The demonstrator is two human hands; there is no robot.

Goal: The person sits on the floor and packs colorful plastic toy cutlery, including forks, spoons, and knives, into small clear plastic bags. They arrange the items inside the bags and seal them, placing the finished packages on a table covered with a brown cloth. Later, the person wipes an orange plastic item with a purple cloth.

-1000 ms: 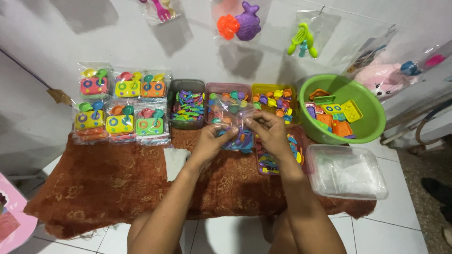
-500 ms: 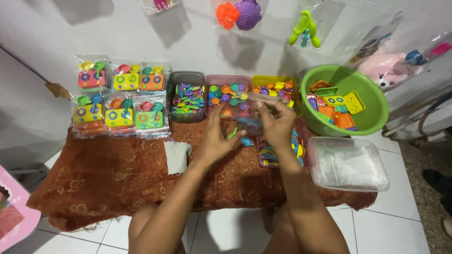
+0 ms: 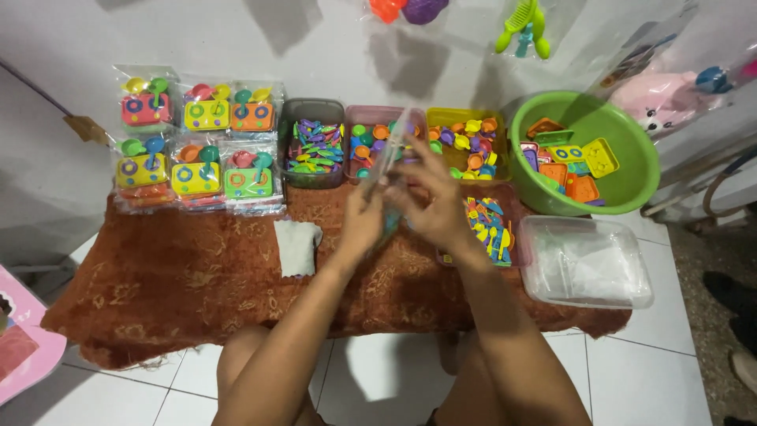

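My left hand and my right hand meet above the brown cloth and together hold a clear plastic bag, which stands upright between them. Small coloured toy pieces seem to lie inside it, partly hidden by my fingers. Just behind the bag sit a pink tray of small toy cups and a yellow tray of similar pieces.
Packed toy stove sets lie in two rows at the back left. A dark tray of toy cutlery, a tray of coloured utensils, a green basin of toy stoves and a clear lidded box stand around. A small white cloth lies left of my hands.
Both hands have lifted the clear bag from low over the cloth and turned it upright. The camera view has shifted slightly.
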